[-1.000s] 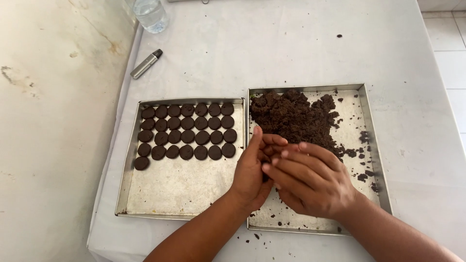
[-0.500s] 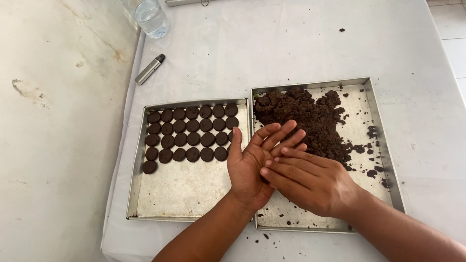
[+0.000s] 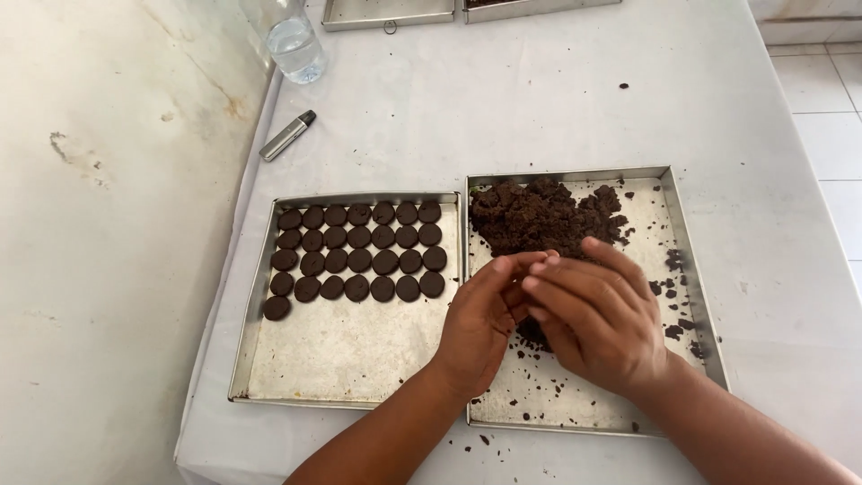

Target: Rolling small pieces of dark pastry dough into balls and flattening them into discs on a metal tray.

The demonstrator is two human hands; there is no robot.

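While your left hand [image 3: 485, 319] is cupping palm-up over the right tray [image 3: 687, 260], your right hand [image 3: 597, 319] is lying across it, palms pressed together; whether a lump of dough is sitting between them is hidden from view. Both forearms are coming in from 6 o'clock and meeting above that tray's middle. At 12 o'clock from your hands, one dark dough pile [image 3: 543, 220] is sitting in the tray's far half, with crumbs scattered toward 3 o'clock. At 9 o'clock, the left tray [image 3: 346, 346] is carrying twenty-five flat dark discs [image 3: 359, 260] in four rows. Two trays are lying side by side, edges touching, on the white tabletop [image 3: 539, 99].
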